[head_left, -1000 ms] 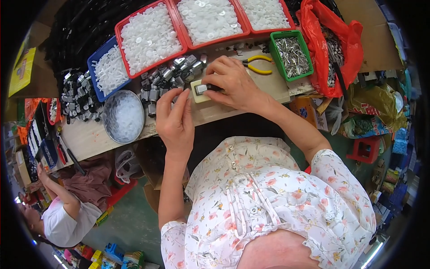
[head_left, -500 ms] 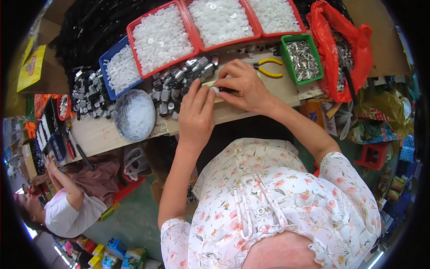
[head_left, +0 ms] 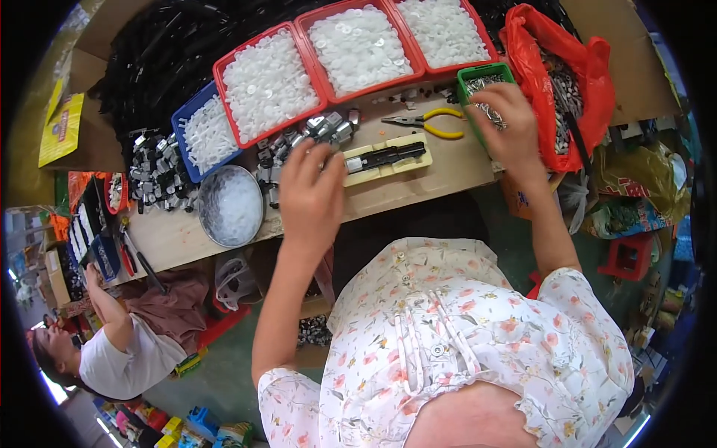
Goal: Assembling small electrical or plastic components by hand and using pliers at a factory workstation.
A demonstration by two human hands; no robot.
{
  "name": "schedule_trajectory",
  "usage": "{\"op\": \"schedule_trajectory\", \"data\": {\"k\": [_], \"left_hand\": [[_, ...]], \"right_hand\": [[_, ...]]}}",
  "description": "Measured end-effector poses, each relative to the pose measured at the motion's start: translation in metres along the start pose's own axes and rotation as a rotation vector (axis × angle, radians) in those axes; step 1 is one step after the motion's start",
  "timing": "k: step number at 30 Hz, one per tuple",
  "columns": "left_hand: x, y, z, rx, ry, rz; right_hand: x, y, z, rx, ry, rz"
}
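Note:
A cream-coloured holder (head_left: 394,173) lies on the bench in front of me, with a long black plastic part (head_left: 388,155) in its groove. A silver metal piece (head_left: 354,165) sits at the left end of that part. My left hand (head_left: 310,196) hovers beside this end, next to a heap of silver-and-black metal pieces (head_left: 337,125), its fingers apart and holding nothing visible. Over at the right, my right hand (head_left: 509,133) reaches over a green bin (head_left: 464,75) of small metal pins (head_left: 489,113). Its thumb and fingers are apart over the pins.
Yellow-handled pliers (head_left: 442,124) lie behind the holder. Red trays (head_left: 323,93) of white plastic pieces line the back. A blue tray (head_left: 196,176), a round metal bowl (head_left: 261,213) and a red bag (head_left: 523,45) stand around. Another person (head_left: 123,358) sits at the left.
My hands have parted from the holder, uncovering the black part in it. My right hand has moved right to the green bin; my left hand has shifted slightly left and down.

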State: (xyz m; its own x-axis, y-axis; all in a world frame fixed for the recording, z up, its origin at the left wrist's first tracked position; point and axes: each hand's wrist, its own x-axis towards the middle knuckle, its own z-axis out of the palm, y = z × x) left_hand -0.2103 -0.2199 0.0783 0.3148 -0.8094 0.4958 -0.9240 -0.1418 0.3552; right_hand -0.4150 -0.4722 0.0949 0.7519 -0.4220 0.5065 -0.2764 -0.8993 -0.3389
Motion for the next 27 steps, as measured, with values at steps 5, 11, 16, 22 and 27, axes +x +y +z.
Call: {"op": "schedule_trajectory", "data": {"k": [5, 11, 16, 22, 27], "left_hand": [[0.048, -0.055, -0.030, 0.120, 0.195, -0.081], [0.077, -0.110, -0.029, 0.221, 0.150, -0.043], [0.086, -0.122, -0.027, 0.246, 0.091, -0.025], [0.096, -0.122, -0.031, 0.292, 0.003, 0.005], [0.103, -0.117, -0.035, 0.277, -0.020, 0.014]], "right_hand": [[-0.018, 0.045, -0.017, -0.283, -0.103, 0.176], [-0.009, 0.041, -0.016, -0.250, -0.123, 0.216], [-0.009, 0.045, -0.022, -0.168, -0.120, 0.249], [-0.006, 0.046, -0.030, 0.047, -0.108, 0.348], [-0.001, 0.033, -0.032, 0.135, -0.030, 0.325]]}}
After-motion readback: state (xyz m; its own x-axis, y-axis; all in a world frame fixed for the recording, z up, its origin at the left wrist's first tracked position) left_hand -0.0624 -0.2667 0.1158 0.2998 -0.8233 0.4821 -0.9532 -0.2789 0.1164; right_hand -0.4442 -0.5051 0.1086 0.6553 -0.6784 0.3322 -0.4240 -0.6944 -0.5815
